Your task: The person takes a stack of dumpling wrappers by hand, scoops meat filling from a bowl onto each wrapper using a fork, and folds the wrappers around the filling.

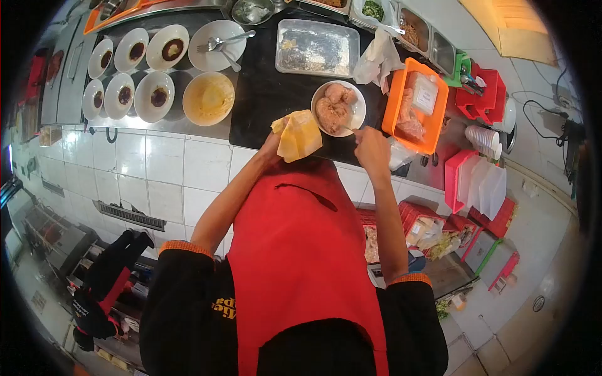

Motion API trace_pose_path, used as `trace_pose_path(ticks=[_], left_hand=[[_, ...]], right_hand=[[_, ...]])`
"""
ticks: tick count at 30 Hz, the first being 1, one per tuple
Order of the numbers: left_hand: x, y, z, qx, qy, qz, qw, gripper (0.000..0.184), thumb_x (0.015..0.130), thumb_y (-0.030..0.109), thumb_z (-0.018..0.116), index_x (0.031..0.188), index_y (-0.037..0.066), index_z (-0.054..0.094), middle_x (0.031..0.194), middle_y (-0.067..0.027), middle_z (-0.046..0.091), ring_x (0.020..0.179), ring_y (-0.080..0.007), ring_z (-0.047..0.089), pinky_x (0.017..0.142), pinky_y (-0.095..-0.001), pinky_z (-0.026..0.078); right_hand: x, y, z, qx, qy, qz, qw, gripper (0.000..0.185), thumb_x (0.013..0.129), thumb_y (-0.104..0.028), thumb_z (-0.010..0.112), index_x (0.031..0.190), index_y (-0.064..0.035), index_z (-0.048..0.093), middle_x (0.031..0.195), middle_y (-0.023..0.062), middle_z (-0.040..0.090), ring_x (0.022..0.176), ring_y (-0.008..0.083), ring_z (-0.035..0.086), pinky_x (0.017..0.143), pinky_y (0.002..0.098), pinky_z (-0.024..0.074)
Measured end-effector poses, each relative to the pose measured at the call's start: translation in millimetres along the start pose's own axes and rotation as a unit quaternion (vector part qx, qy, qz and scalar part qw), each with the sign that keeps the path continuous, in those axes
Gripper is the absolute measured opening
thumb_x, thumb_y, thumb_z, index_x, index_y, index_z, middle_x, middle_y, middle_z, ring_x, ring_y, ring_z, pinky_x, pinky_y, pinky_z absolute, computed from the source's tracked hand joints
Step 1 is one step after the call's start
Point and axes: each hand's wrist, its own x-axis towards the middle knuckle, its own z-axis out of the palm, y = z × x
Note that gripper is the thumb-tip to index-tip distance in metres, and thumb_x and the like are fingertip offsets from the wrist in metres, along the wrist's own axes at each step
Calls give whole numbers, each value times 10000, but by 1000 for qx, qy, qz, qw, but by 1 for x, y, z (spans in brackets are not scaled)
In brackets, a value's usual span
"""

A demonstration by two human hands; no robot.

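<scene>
A thin yellow wrapper sheet (pixel 300 136) lies draped over my left hand (pixel 273 148), with a small bit of pinkish filling at its upper part. My left fingers are mostly hidden under the sheet. Just right of it, a white bowl (pixel 359 111) holds pinkish minced filling (pixel 333 113). My right hand (pixel 372 150) is closed around a thin utensil whose tip reaches into the filling at the bowl's lower right edge.
Beyond the bowl sits a clear plastic tray (pixel 317 47) with white powder. An orange basket (pixel 441 113) with packages stands at the right. White bowls with dark sauce (pixel 158 96) line the left. A co-worker (pixel 100 294) is at lower left.
</scene>
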Motion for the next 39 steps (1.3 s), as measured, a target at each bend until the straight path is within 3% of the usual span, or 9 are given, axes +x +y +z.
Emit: trace_pose_path(ticks=[12, 16, 19, 23, 26, 29, 33, 36, 39], left_hand=[[0, 11, 11, 19, -8, 12, 1000, 643, 1023, 579, 402, 1426, 83, 475, 1291, -82, 633, 1105, -199, 670, 915, -358, 574], [-2, 13, 13, 23, -9, 8, 1000, 658, 1021, 585, 396, 1443, 83, 458, 1316, -95, 625, 1127, -217, 667, 917, -372, 577], [-7, 18, 13, 7, 3, 0, 1000, 677, 1016, 594, 393, 1459, 84, 439, 1348, -109, 611, 1156, -248, 660, 940, -403, 574], [-26, 40, 31, -44, -7, -16, 999, 689, 1012, 599, 396, 1473, 88, 422, 1381, -120, 587, 1203, -271, 635, 982, -434, 556], [-36, 57, 72, -100, -79, -41, 991, 693, 1032, 588, 364, 1532, 108, 348, 1479, -123, 505, 1323, -301, 543, 1088, -482, 472], [-35, 67, 99, -59, -92, -9, 994, 729, 1016, 596, 403, 1515, 66, 361, 1451, -145, 522, 1282, -281, 579, 1037, -440, 521], [-31, 73, 113, 3, -95, 36, 995, 727, 1027, 589, 388, 1523, 58, 347, 1447, -139, 527, 1276, -267, 585, 1031, -414, 525], [-35, 82, 116, -2, -96, 33, 995, 729, 1027, 595, 378, 1521, 59, 353, 1440, -133, 534, 1268, -256, 590, 1022, -402, 531], [-36, 83, 117, -16, -62, 56, 996, 710, 1028, 583, 400, 1507, 60, 374, 1406, -127, 556, 1223, -239, 616, 999, -388, 540]], right_hand=[[-4, -5, 3, 49, -2, -38, 998, 99, 752, -24, 668, 832, -55, 718, 828, 185, 710, 829, 378, 704, 722, 479, 553], [-3, 2, 9, 53, -26, -33, 998, 173, 755, -22, 654, 892, -68, 749, 854, 184, 720, 822, 372, 703, 723, 469, 554], [-4, 34, 9, 199, -63, -60, 976, 282, 776, 3, 624, 1001, -77, 773, 882, 168, 730, 812, 332, 714, 723, 425, 556], [-9, 36, -25, 380, -92, -89, 916, 316, 888, 92, 556, 1116, -13, 748, 865, 104, 730, 789, 178, 688, 723, 277, 510], [-15, 7, -47, 510, -39, -75, 856, 247, 962, 40, 609, 1160, -28, 740, 957, 60, 689, 874, 102, 619, 746, 202, 457], [-7, -8, -43, 556, 44, -122, 821, 262, 935, 78, 624, 1149, -18, 742, 960, 76, 693, 870, 104, 623, 746, 198, 463], [12, -12, -21, 541, 131, -148, 818, 299, 903, 153, 578, 1088, 0, 757, 982, 66, 697, 849, 94, 625, 712, 193, 468], [15, -3, -17, 527, 172, -164, 816, 257, 925, 102, 601, 1102, -3, 755, 961, 59, 676, 766, 78, 551, 665, 204, 447], [6, 9, -28, 534, 145, -122, 824, 291, 907, 141, 557, 1062, 2, 760, 989, 65, 701, 742, 68, 561, 613, 179, 424]])
